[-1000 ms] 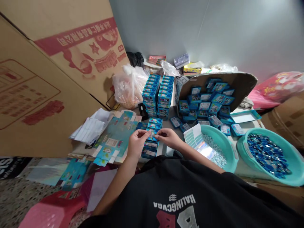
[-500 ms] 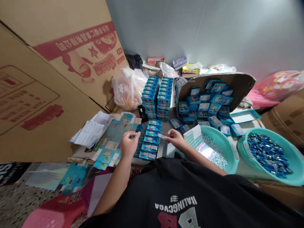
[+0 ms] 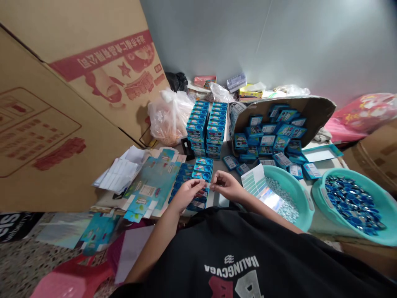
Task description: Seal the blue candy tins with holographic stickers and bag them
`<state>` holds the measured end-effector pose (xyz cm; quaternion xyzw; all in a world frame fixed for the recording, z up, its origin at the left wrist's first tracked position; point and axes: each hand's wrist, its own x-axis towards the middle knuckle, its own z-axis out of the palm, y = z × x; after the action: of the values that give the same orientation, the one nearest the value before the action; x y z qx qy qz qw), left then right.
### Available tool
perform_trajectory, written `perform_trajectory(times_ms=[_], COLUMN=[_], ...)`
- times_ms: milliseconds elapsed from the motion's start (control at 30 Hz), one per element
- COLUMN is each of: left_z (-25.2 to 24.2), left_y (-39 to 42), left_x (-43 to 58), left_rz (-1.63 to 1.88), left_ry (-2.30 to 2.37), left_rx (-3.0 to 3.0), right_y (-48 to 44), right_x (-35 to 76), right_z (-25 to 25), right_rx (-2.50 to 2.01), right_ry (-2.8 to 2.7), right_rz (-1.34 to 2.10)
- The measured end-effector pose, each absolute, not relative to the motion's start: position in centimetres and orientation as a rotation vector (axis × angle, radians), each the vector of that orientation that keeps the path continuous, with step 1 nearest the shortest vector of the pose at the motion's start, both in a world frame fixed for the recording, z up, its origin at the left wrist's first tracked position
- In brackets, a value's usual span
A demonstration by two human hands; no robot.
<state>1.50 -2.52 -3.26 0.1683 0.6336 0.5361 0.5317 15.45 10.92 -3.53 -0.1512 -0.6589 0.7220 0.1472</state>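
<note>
A small pale, see-through strip (image 3: 208,185) stretches between my two hands. My left hand (image 3: 187,193) is closed in a pinch at its left end. Fingers of my right hand (image 3: 228,187) pinch the right end. Just below and beyond them, small blue boxes (image 3: 203,162) with round blue windows stand in a row, partly hidden by the hands. Darker blue boxes (image 3: 182,171) lie close together left of that row.
Two tall stacks of blue boxes (image 3: 197,128) stand behind. A tipped carton (image 3: 313,111) spills more boxes. Turquoise basins (image 3: 307,207) hold pale pellets and shiny blue pieces (image 3: 353,203). Flattened printed card (image 3: 149,182) and white papers (image 3: 120,169) lie left, beside a big carton (image 3: 62,103).
My left hand has moved right and my right hand slightly left, so they now meet over the box row. The strip was in my right hand alone; both now pinch it.
</note>
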Motion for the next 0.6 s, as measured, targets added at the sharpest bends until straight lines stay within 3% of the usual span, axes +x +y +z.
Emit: perform_trajectory(times_ms=[300, 600], left_z=[-4.8, -5.0], left_y=[-2.5, -2.0], left_x=[0.5, -0.1], left_rz=[1.323, 1.148], left_ry=[1.864, 2.222], left_rx=[0.622, 0.931], right_y=[10.7, 10.6], right_x=[15.1, 14.1], right_z=[-4.9, -7.5], right_rx=[-0.550, -0.769], right_ry=[-1.929, -1.789], right_rz=[1.950, 2.063])
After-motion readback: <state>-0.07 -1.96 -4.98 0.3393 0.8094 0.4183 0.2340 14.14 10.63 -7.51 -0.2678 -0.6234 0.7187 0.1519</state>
